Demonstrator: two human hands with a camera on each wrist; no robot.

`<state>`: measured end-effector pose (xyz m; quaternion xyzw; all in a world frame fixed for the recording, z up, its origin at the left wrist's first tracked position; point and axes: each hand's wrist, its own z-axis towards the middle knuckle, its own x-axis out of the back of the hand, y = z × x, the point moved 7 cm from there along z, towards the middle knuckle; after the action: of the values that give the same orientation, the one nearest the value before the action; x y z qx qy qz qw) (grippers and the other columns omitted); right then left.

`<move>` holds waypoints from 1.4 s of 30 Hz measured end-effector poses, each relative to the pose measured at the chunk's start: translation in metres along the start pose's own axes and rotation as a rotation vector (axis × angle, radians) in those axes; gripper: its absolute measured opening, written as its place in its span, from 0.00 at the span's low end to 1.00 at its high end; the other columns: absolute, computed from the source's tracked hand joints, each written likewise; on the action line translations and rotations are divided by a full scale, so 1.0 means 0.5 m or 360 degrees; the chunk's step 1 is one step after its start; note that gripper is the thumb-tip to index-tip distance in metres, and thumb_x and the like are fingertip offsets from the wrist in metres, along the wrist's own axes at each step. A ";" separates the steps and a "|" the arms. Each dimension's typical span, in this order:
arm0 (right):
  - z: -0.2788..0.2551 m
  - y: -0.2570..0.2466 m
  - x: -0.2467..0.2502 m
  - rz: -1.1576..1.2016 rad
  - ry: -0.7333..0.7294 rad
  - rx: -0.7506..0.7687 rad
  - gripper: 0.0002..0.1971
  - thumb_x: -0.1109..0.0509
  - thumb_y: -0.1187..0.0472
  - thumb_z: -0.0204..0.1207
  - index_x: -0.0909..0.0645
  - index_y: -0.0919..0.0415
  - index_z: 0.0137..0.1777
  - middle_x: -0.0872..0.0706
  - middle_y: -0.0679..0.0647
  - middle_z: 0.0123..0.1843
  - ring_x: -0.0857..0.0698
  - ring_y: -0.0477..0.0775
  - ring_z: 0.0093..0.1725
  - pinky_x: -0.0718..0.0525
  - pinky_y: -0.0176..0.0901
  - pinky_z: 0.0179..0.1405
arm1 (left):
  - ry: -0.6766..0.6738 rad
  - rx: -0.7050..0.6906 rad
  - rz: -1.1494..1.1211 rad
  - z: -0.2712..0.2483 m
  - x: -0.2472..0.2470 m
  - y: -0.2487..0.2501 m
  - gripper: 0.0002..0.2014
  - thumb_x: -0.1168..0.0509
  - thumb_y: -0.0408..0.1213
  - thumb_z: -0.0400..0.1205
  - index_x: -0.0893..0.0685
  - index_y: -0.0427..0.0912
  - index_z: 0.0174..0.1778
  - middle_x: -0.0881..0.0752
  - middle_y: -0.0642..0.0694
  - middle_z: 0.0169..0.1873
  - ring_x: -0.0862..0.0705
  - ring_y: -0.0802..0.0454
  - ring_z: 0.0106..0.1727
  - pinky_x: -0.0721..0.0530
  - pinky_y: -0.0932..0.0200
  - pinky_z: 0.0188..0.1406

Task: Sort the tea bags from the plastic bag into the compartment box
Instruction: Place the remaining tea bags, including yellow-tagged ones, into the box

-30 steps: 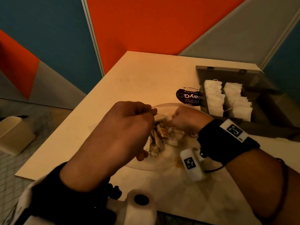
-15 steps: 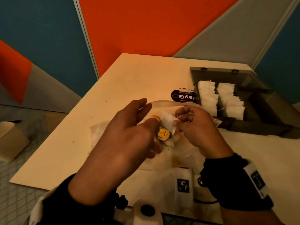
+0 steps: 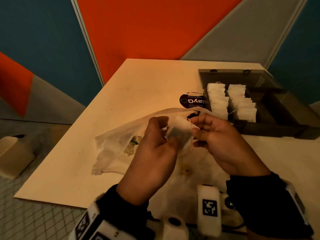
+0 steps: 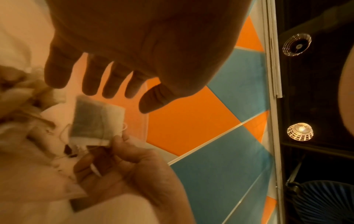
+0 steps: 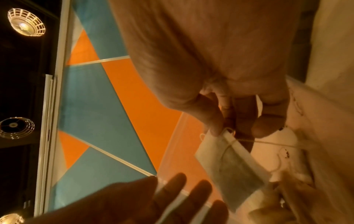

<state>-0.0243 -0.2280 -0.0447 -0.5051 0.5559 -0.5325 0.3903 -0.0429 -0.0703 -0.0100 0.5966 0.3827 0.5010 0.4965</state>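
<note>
My right hand (image 3: 195, 126) pinches the top corner of a white tea bag (image 3: 180, 130), held up over the clear plastic bag (image 3: 114, 146) at the table's middle. My left hand (image 3: 166, 132) is beside it with straight, spread fingers (image 4: 90, 84) and holds nothing. The left wrist view shows the tea bag (image 4: 95, 119) hanging from the right hand's pinch (image 4: 114, 139). In the right wrist view it (image 5: 229, 165) hangs below the thumb and forefinger, string trailing. The dark compartment box (image 3: 270, 129) stands open at the right, two rows of white tea bags (image 3: 218, 99) inside.
A dark round label (image 3: 192, 101) lies on the table just left of the box. The table's front-left edge (image 3: 52, 203) drops to a tiled floor, where a beige block (image 3: 13, 155) sits. Orange, blue and grey wall panels stand behind.
The right hand has drawn one white tea bag up out of the plastic bag. The left hand has let go and spread its fingers. The yellow tag seen earlier is out of sight.
</note>
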 end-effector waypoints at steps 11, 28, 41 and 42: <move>-0.021 0.006 -0.039 0.0135 -0.0183 -0.0074 0.08 0.31 0.53 0.80 0.12 0.53 0.52 0.09 0.48 0.44 0.12 0.53 0.44 0.14 0.48 0.44 | 0.0231 -0.0114 0.0238 0.032 0.013 -0.016 0.18 0.40 0.52 0.78 0.15 0.42 0.36 0.13 0.40 0.30 0.13 0.36 0.33 0.14 0.34 0.37; 0.012 -0.056 -0.056 -0.0892 -0.0149 0.0287 0.06 0.31 0.58 0.81 0.16 0.50 0.43 0.16 0.41 0.41 0.19 0.37 0.37 0.26 0.30 0.34 | 0.0059 0.0323 0.0220 -0.077 0.067 -0.046 0.15 0.41 0.44 0.67 0.21 0.33 0.32 0.19 0.32 0.36 0.18 0.36 0.42 0.20 0.31 0.49; 0.009 -0.009 -0.310 -0.2171 -0.1510 0.0842 0.37 0.19 0.48 0.65 0.29 0.39 0.73 0.21 0.46 0.69 0.23 0.51 0.65 0.24 0.46 0.66 | 0.0120 0.0464 0.0381 -0.112 0.136 -0.036 0.15 0.41 0.49 0.68 0.12 0.64 0.45 0.15 0.70 0.46 0.16 0.59 0.52 0.16 0.44 0.58; 0.016 -0.005 -0.310 -0.2146 -0.1542 0.0743 0.31 0.18 0.49 0.65 0.27 0.37 0.67 0.18 0.45 0.61 0.21 0.49 0.57 0.21 0.44 0.57 | 0.0127 0.0461 0.0375 -0.111 0.138 -0.035 0.12 0.39 0.49 0.72 0.12 0.64 0.45 0.15 0.69 0.45 0.16 0.57 0.51 0.16 0.42 0.57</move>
<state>0.0123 -0.0778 -0.0596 -0.8056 -0.2143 -0.4769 0.2787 -0.0824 0.0109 -0.0118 0.6822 0.3978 0.5186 0.3277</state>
